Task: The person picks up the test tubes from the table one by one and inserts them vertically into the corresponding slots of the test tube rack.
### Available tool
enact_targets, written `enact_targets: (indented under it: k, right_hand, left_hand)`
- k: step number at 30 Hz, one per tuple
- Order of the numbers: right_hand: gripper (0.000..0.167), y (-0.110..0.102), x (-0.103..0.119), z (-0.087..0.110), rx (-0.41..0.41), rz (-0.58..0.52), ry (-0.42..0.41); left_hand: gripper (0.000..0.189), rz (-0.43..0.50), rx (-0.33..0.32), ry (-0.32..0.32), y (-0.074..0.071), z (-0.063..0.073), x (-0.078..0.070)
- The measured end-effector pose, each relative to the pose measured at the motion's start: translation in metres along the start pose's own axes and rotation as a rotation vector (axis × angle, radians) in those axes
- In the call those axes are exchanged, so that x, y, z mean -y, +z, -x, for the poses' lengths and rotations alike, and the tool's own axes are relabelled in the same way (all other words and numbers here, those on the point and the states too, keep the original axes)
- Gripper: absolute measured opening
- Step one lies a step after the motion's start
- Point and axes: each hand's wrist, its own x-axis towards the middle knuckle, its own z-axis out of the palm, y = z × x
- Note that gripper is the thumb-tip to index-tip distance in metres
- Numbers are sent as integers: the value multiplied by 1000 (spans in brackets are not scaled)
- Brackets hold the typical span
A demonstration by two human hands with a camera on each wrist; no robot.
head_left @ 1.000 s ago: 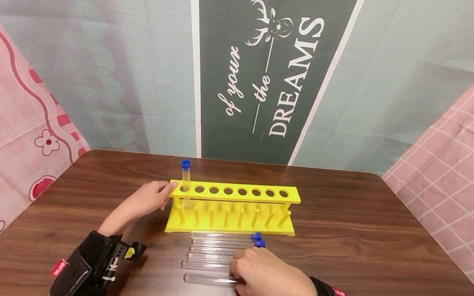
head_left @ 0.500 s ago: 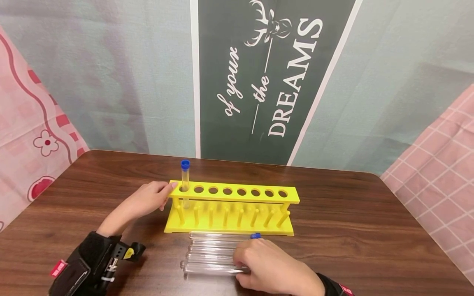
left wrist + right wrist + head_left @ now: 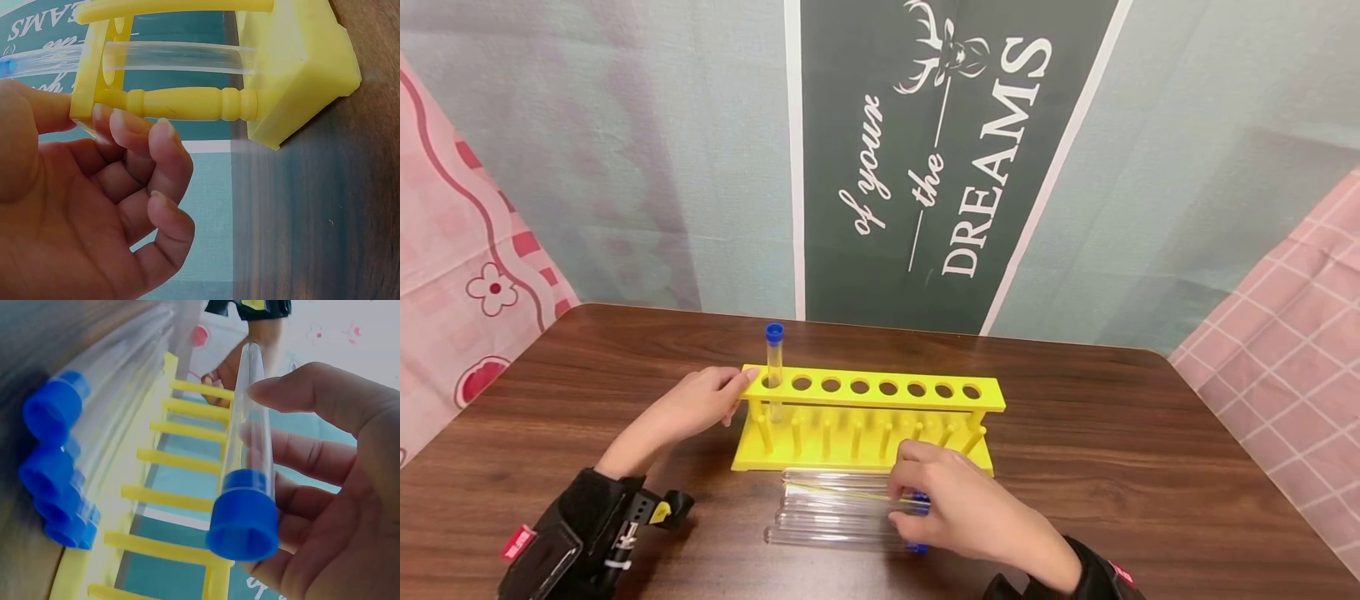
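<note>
A yellow test tube rack (image 3: 872, 400) stands on the table, with one blue-capped test tube (image 3: 775, 358) upright in its leftmost hole. My left hand (image 3: 703, 400) pinches the left end of the rack's top plate between thumb and fingers, as the left wrist view (image 3: 112, 187) confirms. In the right wrist view, my right hand (image 3: 325, 462) pinches another clear test tube (image 3: 250, 444) between thumb and fingertips, its blue cap (image 3: 244, 519) towards the camera. Seen from the head, that hand is over the capped ends of several test tubes (image 3: 835, 521) lying side by side before the rack.
Dark wood table (image 3: 1112, 450) extends on both sides of the rack. A row of slanting yellow pegs (image 3: 856, 440) lines the rack's base. Behind the table hangs a printed curtain (image 3: 880, 167), with pink cloth (image 3: 475, 250) at the left.
My right hand first drew the nearest tube up against the others. It has since risen towards the rack with a test tube in its fingers. My left hand has stayed put.
</note>
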Motion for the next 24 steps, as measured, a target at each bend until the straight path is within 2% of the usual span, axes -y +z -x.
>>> enact_targets:
  k: [4, 11, 24]
  right_hand:
    - [12, -5, -4, 0, -31, -19, -13]
    - [12, -14, -9, 0, -50, -81, 18]
    - [17, -24, -15, 4, -126, -80, 25]
  left_hand:
    - [47, 0, -2, 5, 0, 0, 0]
    - [47, 0, 0, -1, 0, 0, -1]
    - [46, 2, 5, -2, 0, 0, 0]
